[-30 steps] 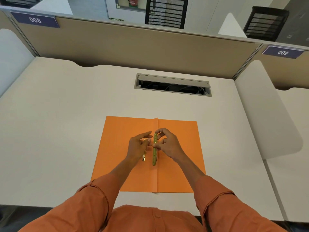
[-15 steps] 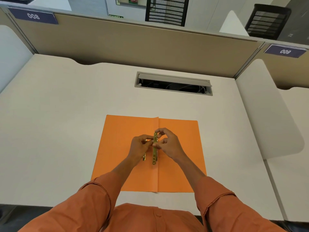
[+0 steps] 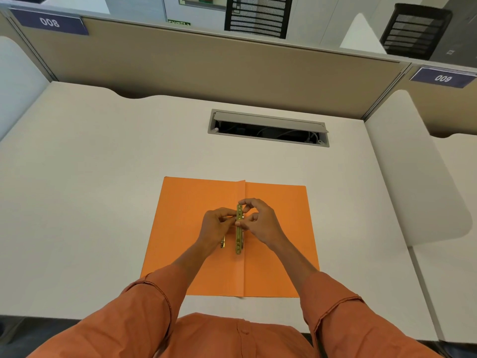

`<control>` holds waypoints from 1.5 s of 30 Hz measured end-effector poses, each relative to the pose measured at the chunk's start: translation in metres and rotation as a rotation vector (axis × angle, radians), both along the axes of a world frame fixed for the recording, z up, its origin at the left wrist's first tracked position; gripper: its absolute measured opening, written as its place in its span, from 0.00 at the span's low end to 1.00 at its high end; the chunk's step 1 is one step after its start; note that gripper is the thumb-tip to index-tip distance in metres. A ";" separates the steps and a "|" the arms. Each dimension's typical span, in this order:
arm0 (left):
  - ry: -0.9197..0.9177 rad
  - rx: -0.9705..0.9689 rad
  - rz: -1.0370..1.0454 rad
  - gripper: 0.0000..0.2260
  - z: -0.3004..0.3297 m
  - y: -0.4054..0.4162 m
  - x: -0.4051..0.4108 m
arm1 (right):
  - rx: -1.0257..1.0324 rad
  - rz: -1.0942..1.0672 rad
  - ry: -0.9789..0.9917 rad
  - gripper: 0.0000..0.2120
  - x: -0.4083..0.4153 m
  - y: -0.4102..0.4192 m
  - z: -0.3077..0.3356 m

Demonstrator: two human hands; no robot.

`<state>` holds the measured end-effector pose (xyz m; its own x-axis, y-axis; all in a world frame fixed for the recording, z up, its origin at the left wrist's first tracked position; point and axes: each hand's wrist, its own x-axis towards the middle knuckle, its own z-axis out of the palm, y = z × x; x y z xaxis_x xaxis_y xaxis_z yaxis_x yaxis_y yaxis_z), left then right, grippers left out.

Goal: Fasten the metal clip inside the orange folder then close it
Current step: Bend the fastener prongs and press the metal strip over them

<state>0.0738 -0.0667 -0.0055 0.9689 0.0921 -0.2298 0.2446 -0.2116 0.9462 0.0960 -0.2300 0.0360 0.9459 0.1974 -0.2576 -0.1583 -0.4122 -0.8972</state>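
Head view: I'm pinching the metal clip (image 3: 239, 229) with both the left hand (image 3: 216, 226) and right hand (image 3: 260, 220), along the orange folder (image 3: 191, 202)'s centre crease, mid-desk (image 3: 90, 177). I judge fastening unfinished; next I'm needing to press it flat, then close.

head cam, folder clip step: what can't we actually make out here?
- Head view: whether the metal clip bar is latched; the left hand and right hand cover its upper part, and the detail is too small.
- Second brass piece: only its lower end shows beside the left hand.
- Cable tray contents: dark, partly under its flap.
- Orange folder near edge: partly behind the sleeves.
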 end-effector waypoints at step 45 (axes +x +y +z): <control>-0.322 0.810 -0.489 0.26 -0.019 -0.005 -0.088 | -0.355 0.048 -0.032 0.30 0.004 0.008 -0.026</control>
<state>-0.0146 -0.0716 -0.0244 0.9472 -0.3205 0.0062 -0.2844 -0.8312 0.4777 0.1003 -0.2219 0.0098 0.9462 0.1455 -0.2890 -0.1055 -0.7057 -0.7007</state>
